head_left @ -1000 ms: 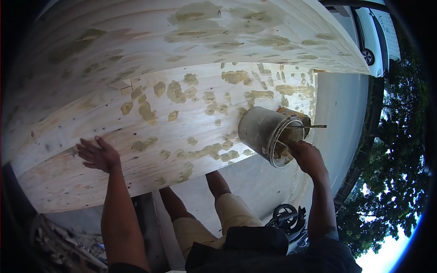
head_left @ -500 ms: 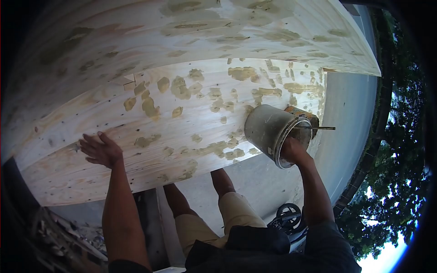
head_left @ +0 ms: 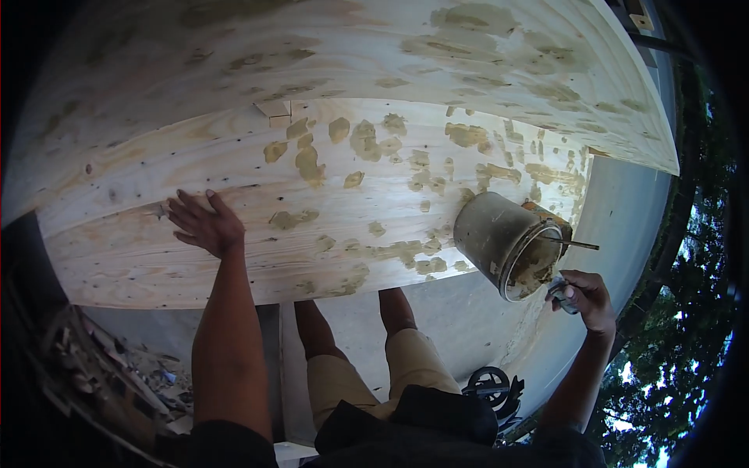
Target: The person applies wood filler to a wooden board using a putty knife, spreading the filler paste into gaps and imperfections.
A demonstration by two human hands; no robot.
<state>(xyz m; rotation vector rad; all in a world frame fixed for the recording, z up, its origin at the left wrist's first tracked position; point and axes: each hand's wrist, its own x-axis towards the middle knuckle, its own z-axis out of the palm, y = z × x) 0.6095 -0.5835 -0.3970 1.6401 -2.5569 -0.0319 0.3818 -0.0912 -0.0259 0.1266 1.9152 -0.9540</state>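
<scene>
My left hand [head_left: 209, 225] rests with fingers spread on the pale wooden board [head_left: 234, 269], which bears many tan filler patches. My right hand [head_left: 591, 300] is closed around a small greyish putty knife [head_left: 563, 296], just outside the mouth of a dirty white bucket [head_left: 495, 234]. Tan paste [head_left: 534, 269] coats the inside of the bucket. Fingers partly hide the putty knife. Behind the bucket, a smaller stained can [head_left: 563, 222] is mostly covered, and a thin stick [head_left: 573, 243] juts out across the bucket's rim.
A second patched wooden panel [head_left: 351, 54] rises along the board's far side. A small wood block [head_left: 275, 111] sits where they meet. Below right is a black wheel [head_left: 489, 386] on the concrete floor [head_left: 460, 320]. Scrap debris [head_left: 148, 382] lies at lower left; trees stand at right.
My right hand has come out of the bucket, holding the putty knife, and moved right and down. My left hand stays flat on the board. The whole view has shifted.
</scene>
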